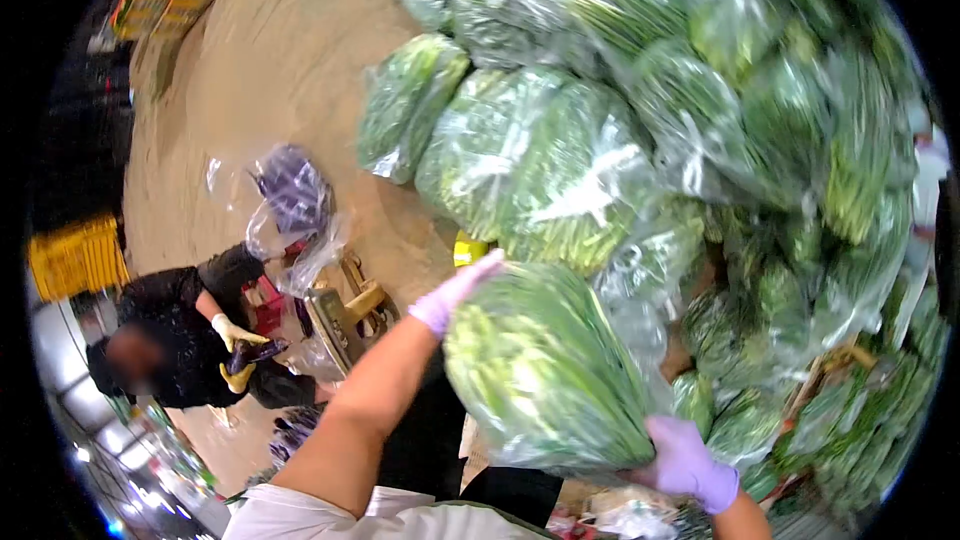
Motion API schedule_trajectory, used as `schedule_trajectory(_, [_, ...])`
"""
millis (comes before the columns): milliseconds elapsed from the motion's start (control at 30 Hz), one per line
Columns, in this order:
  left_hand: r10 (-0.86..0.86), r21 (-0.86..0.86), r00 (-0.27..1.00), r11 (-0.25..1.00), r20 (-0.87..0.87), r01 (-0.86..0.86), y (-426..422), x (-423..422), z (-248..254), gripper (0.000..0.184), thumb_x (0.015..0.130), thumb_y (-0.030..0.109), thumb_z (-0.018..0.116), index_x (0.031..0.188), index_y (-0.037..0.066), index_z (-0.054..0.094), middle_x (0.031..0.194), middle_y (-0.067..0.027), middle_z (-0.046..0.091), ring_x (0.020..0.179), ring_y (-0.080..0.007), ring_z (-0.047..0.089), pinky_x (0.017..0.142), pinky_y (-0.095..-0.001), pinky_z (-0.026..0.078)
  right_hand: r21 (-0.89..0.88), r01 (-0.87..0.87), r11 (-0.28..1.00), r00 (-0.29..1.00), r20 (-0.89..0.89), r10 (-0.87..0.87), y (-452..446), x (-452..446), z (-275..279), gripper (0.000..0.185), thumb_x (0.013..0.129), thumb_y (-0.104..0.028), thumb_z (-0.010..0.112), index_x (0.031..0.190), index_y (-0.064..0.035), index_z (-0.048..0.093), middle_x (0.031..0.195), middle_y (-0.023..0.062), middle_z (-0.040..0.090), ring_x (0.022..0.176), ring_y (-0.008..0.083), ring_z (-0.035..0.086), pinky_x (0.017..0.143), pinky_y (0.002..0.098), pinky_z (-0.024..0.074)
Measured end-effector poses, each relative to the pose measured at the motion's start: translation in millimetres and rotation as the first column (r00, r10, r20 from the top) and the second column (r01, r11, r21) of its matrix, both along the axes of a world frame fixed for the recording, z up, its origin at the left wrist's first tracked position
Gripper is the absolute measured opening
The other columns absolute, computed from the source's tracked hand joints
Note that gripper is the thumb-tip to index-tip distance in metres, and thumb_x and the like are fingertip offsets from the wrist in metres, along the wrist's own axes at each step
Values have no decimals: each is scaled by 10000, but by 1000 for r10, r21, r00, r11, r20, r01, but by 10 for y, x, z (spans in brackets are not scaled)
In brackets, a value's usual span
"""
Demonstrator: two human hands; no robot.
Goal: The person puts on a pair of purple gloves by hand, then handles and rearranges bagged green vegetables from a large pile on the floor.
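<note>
A clear plastic bag of leafy green vegetables [545,370] is held up in front of my body, between both hands. My left hand [462,292], in a light purple glove, grips its upper left corner. At the lower right end, my right hand [690,465], gloved the same way, is closed around the bag; some of its fingers are hidden behind the plastic. Just beyond lies a pile of similar bagged greens [535,155], with pale stem ends showing through the plastic.
To the left a seated co-worker [180,335] in dark clothes and gloves holds a dark purple eggplant [262,350]. A bag of eggplants [295,190] lies on the brown floor [260,50]. A yellow crate [78,258] stands at far left, and loose greens [870,420] lie at right.
</note>
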State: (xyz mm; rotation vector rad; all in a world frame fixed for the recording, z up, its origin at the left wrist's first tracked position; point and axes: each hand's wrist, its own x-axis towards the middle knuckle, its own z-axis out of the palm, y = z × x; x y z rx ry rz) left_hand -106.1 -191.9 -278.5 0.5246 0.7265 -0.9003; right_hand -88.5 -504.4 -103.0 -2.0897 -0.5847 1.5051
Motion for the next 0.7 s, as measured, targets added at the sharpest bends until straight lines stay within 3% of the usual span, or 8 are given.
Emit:
schedule_trajectory(200, [600, -135, 799, 789, -39, -599, 1535, -160, -303, 550, 872, 458, 373, 1221, 37, 425, 1204, -143, 473, 1074, -260, 480, 913, -384, 399, 225, -131, 965, 855, 519, -5, 1935, 1134, -348, 475, 554, -277, 728, 954, -65, 581, 844, 151, 602, 745, 303, 592, 658, 361, 476])
schedule_trajectory(233, [589, -98, 803, 807, 88, -582, 1632, -163, -360, 550, 878, 456, 349, 1226, 36, 419, 1199, -136, 480, 1068, -246, 486, 921, -386, 393, 228, -171, 958, 841, 541, 22, 2217, 1324, -380, 496, 551, -265, 730, 980, -67, 578, 852, 156, 605, 760, 303, 595, 671, 358, 477])
schedule_trajectory(367, [724, -132, 690, 685, 11, -717, 1963, -5, -342, 562, 879, 467, 322, 1234, 41, 413, 1203, -137, 477, 1053, -246, 499, 918, -393, 392, 91, -309, 947, 794, 572, 205, 3571, 2001, -538, 512, 562, -249, 725, 1016, -66, 574, 786, 164, 612, 764, 312, 598, 696, 359, 477])
schedule_trajectory(467, [615, 264, 788, 766, -34, -586, 2191, -44, -825, 585, 873, 479, 322, 1263, 44, 368, 1247, -133, 431, 1093, -248, 465, 932, -394, 371, 142, -308, 941, 732, 667, 139, 4405, 2377, -1136, 447, 670, -341, 650, 1032, -94, 565, 840, 151, 612, 819, 307, 589, 762, 398, 450])
schedule_trajectory(533, [537, 498, 839, 754, -90, -429, 2347, -85, -1269, 603, 869, 486, 321, 1282, 47, 338, 1276, -130, 401, 1120, -249, 443, 942, -394, 357, 162, -510, 845, 554, 813, 178, 4654, 2557, -1927, 487, 735, -431, 567, 1121, -138, 516, 1058, 130, 562, 989, 303, 533, 851, 486, 386])
schedule_trajectory(600, [616, 584, 786, 655, -45, -480, 2619, -146, -1904, 693, 843, 517, 345, 1348, 70, 189, 1377, -116, 244, 1235, -278, 295, 975, -438, 280, -330, -537, 776, 398, 713, 578, 4537, 2404, -2530, 546, 749, -493, 532, 1211, -215, 446, 1249, 88, 437, 1151, 322, 406, 915, 572, 292])
schedule_trajectory(633, [562, 621, 827, 639, 27, -455, 2719, 83, -1803, 748, 809, 579, 372, 1372, 153, 124, 1417, -96, 140, 1284, -266, 196, 1000, -485, 207, -472, -557, 683, 444, 526, 726, 4418, 2328, -2790, 579, 744, -520, 525, 1251, -270, 400, 1319, 68, 356, 1199, 353, 335, 943, 587, 258])
schedule_trajectory(700, [316, 603, 945, 740, 78, -297, 2675, 454, -1829, 814, 778, 611, 404, 1380, 168, 80, 1437, -92, 30, 1307, -282, 106, 991, -525, 176, -505, -554, 661, 524, 405, 749, 4151, 2092, -3163, 612, 729, -491, 571, 1272, -293, 368, 1367, 55, 277, 1236, 351, 278, 967, 566, 243])
